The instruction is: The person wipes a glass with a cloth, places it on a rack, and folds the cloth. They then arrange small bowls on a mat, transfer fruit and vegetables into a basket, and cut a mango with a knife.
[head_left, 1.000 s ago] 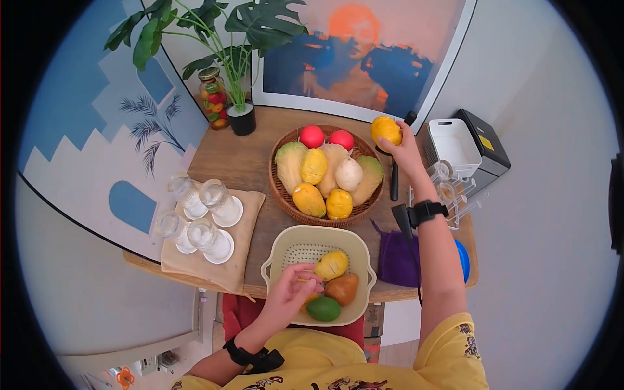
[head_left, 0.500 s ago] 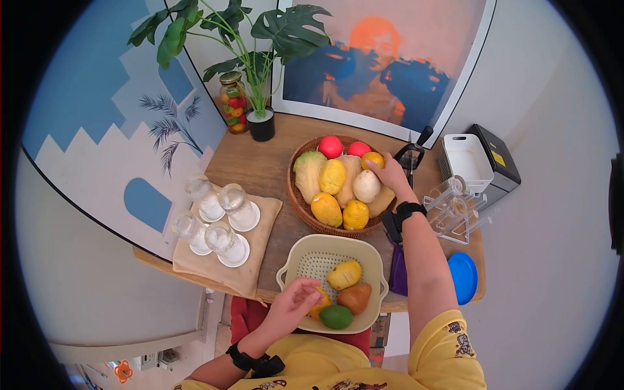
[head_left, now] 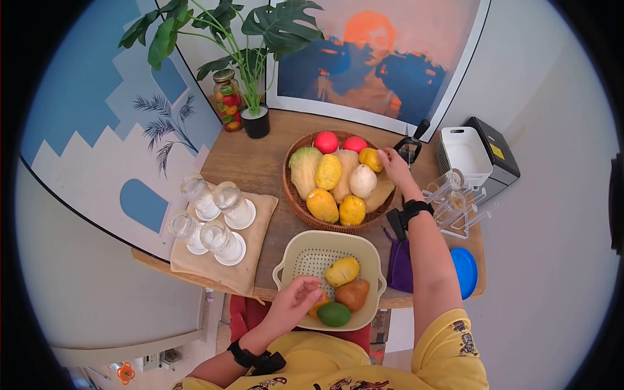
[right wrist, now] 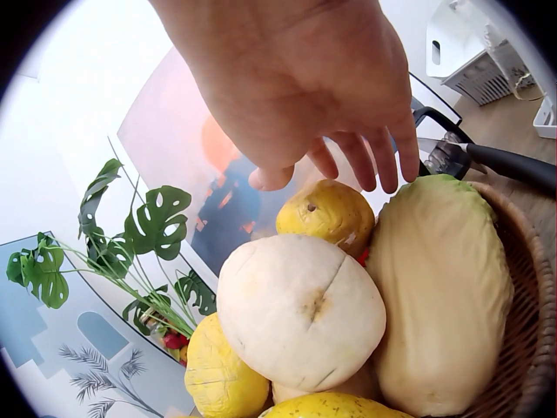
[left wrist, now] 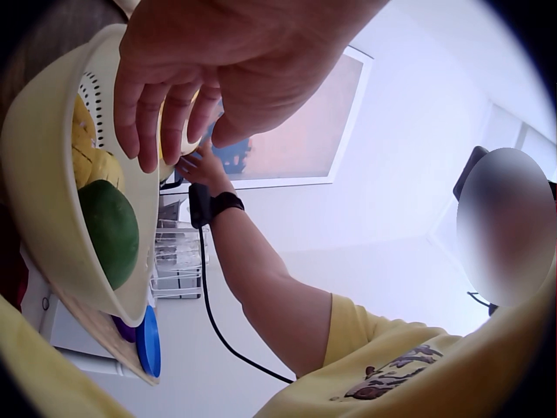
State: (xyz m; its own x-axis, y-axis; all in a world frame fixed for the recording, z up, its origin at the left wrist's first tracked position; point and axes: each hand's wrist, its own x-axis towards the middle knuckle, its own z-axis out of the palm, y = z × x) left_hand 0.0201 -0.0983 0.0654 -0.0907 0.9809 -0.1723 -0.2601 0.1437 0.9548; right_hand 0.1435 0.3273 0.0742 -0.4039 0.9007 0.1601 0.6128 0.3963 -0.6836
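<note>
Your right hand [head_left: 398,170]: released, fingers loosely bent beside a round yellow fruit [head_left: 370,160]; contact cannot be told. Your left hand [head_left: 294,304]: empty, fingers relaxed, over the left side of a beige colander [head_left: 305,257].

Below your right hand: wicker basket [head_left: 325,225], holding the round yellow fruit, a white vegetable [head_left: 363,181] and other produce.

Right of your left hand, inside the colander: green fruit [head_left: 333,314], brown fruit [head_left: 352,295], oblong yellow fruit [head_left: 342,271].

Beyond your left hand, to its left: glass jars [head_left: 223,240] on white discs.
</note>
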